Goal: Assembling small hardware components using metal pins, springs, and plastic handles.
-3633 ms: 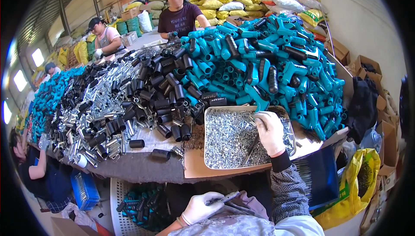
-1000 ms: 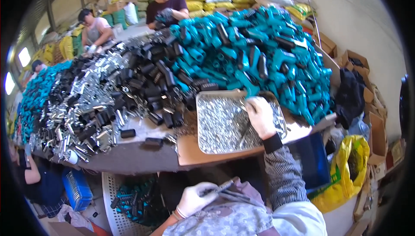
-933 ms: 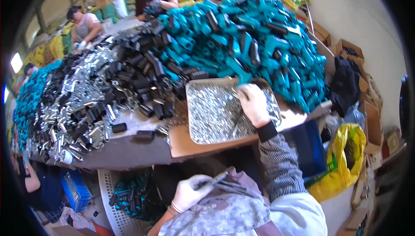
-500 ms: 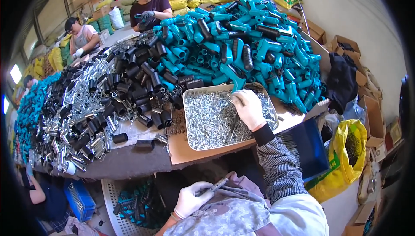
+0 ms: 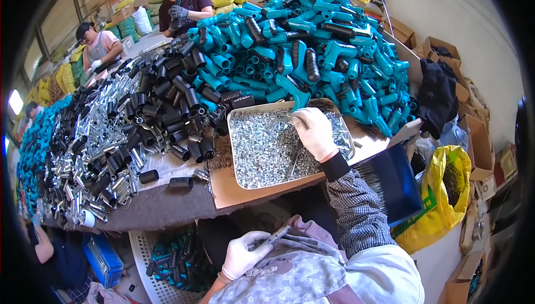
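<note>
My left hand [image 5: 245, 255], in a white glove, is closed around a slim silver metal shaft [image 5: 278, 234] just above my lap. In its white glove, my right hand [image 5: 315, 133] reaches into a shallow cream tray [image 5: 245, 187] on the table. Its fingers are bent and pressed together among small shiny metal parts [image 5: 259, 148]; whatever they pinch is hidden. A thin dark rod [image 5: 293, 160] slants through the parts below that hand, and I cannot tell whether the hand touches it. One teal pistol-shaped housing [image 5: 300, 96] hangs over the tray's far rim.
A tall heap of teal housings [image 5: 334, 47] rises behind the tray. Black sleeves [image 5: 181, 89] and silver tubes [image 5: 106, 128] spread leftward. A blue bin [image 5: 398, 184] and yellow sack [image 5: 437, 209] stand right, a white basket [image 5: 146, 265] below left. Co-workers [image 5: 186, 6] sit across the table.
The view has shifted slightly, so the table and tray sit a little farther left. My right hand stays in the tray, and my left hand keeps the metal shaft. The far co-worker's hands have moved.
</note>
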A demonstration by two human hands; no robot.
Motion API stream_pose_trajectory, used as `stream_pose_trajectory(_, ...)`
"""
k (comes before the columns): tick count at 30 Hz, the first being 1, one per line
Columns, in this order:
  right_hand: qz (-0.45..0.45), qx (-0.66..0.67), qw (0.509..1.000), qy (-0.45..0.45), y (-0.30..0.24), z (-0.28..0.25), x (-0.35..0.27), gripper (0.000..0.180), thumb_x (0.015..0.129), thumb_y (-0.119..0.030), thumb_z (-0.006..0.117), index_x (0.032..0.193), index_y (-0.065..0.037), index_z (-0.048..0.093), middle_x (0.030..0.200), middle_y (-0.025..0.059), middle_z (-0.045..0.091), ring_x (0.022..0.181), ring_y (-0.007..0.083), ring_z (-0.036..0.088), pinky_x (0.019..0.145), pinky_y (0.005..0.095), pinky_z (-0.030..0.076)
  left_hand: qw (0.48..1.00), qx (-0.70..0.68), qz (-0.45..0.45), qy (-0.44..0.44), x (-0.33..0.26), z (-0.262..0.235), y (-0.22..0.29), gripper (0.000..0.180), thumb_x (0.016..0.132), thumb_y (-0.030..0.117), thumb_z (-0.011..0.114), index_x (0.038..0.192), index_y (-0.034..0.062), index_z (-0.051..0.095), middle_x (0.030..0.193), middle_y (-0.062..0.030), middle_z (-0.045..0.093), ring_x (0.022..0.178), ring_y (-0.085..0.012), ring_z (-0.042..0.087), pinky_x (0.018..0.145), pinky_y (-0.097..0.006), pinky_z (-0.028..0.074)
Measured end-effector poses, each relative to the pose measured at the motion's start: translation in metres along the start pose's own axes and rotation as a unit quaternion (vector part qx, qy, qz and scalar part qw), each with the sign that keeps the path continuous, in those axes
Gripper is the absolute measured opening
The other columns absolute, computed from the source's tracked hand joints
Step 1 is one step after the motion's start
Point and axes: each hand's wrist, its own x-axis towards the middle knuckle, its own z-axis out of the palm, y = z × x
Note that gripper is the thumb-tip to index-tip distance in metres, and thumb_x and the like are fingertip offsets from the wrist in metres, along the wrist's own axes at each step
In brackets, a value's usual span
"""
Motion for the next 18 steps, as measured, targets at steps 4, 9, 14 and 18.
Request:
stream_pose_trajectory(4,-0.017,0.007,1.0,-0.005,-0.003,0.002,0.004,0.006,0.084,-0.015,0.07,0.085,-0.01,0.07,0.088,0.0076,0.069,0.089,0.0312,0.064,0.079,0.0432,0.052,1.0,-0.022,0.011,0.008,-0.002,0.001,-0.001,0.027,0.086,0.009,0.078,0.109,-0.0034,0.073,0.094,-0.0076,0.076,0.082,-0.0071,0.066,0.077,-0.025,0.054)
stream_pose_trajectory(9,-0.083,-0.076,0.991,-0.066,-0.003,-0.01,0.039,0.007,0.084,-0.014,0.063,0.083,-0.01,0.069,0.085,0.0085,0.065,0.086,0.0322,0.062,0.076,0.0454,0.05,0.999,-0.011,0.025,0.019,-0.003,-0.004,-0.009,0.027,0.086,0.007,0.078,0.11,-0.0039,0.072,0.095,-0.008,0.076,0.082,-0.0069,0.066,0.077,-0.026,0.055)
stream_pose_trajectory(14,-0.279,-0.276,0.908,-0.149,-0.005,0.009,0.107,0.014,0.077,-0.016,0.065,0.082,-0.012,0.077,0.123,0.0105,0.064,0.122,0.0306,0.052,0.101,0.047,0.041,1.0,0.0,0.024,0.009,-0.006,-0.007,-0.005,0.029,0.084,0.006,0.076,0.11,-0.0057,0.071,0.096,-0.0095,0.074,0.085,-0.0099,0.067,0.08,-0.027,0.055)
stream_pose_trajectory(18,-0.28,-0.449,0.805,-0.269,0.001,0.031,0.116,0.025,0.084,-0.02,0.064,0.1,-0.013,0.081,0.149,0.0105,0.051,0.144,0.0343,0.036,0.119,0.0583,0.023,0.999,0.014,0.029,0.035,-0.009,-0.01,-0.005,0.029,0.084,0.006,0.076,0.11,-0.0058,0.071,0.096,-0.0094,0.075,0.085,-0.0101,0.067,0.08,-0.027,0.055)
